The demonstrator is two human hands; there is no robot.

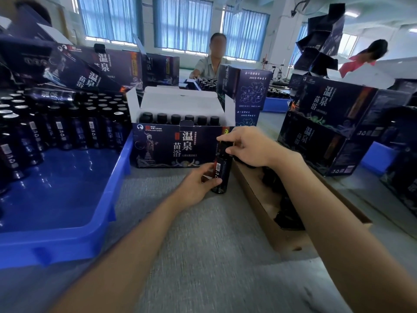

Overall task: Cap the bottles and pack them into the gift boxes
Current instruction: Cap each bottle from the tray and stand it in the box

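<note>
Between blue tray [121, 168] and cardboard tray [255, 199], your left hand [198, 179] grips the dark bottle [222, 172]; your right hand [250, 146] pinches its cap [223, 144].

Grey table [203, 249]: blue tray [67, 224], gift box [176, 147]

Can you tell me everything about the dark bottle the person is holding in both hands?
The dark glossy bottle is tall, slim and round, with a dark label carrying a white barcode patch. It stands nearly upright, base at the grey table top, right before the open dark-blue gift box. The left hand grips its lower body. The right hand pinches its black top, where the cap goes. It is blurry there, so I cannot tell if the cap is fully on.
</note>
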